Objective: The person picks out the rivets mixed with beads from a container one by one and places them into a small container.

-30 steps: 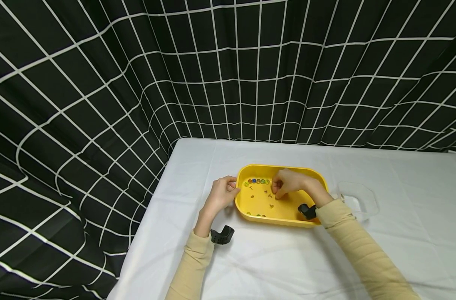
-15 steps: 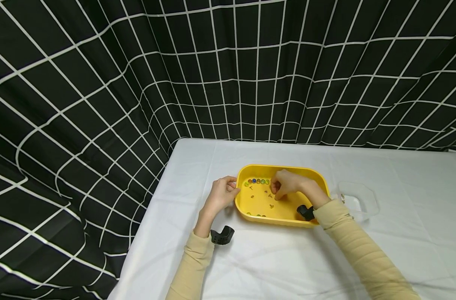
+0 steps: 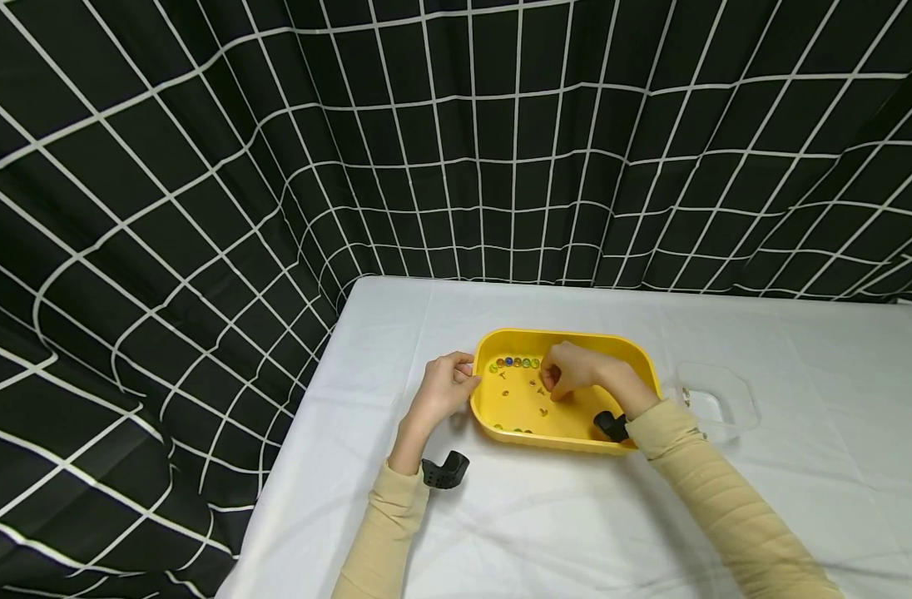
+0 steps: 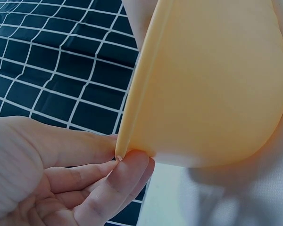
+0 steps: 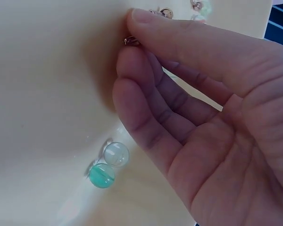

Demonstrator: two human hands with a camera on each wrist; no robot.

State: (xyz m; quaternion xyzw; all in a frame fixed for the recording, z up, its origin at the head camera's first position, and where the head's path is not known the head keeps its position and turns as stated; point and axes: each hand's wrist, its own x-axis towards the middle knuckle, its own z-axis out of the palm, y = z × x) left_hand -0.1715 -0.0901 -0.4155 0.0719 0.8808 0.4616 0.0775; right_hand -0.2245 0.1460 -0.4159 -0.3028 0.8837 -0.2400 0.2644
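Observation:
In the head view a yellow tray (image 3: 587, 416) lies on the table. At its left end my left hand (image 3: 443, 387) pinches the rim; the left wrist view shows the thumb and fingers (image 4: 132, 165) on both sides of that edge. Inside the tray, my right hand (image 3: 576, 368) has thumb and index finger together. A small brass-coloured thumbtack (image 5: 130, 41) shows between those fingertips, partly hidden. Several similar thumbtacks (image 3: 543, 412) lie scattered on the tray floor. Glass marbles (image 3: 509, 362) form a row along the far wall, left of my right hand.
A clear plastic container (image 3: 736, 399) stands right of the tray, with small brass bits inside it. A few more marbles (image 3: 517, 430) sit by the tray's near wall. A black curtain with white grid lines (image 3: 531, 200) hangs behind the white-covered table (image 3: 396, 316).
My right hand has shifted slightly left and toward me, still low in the tray. The left hand keeps its hold on the rim.

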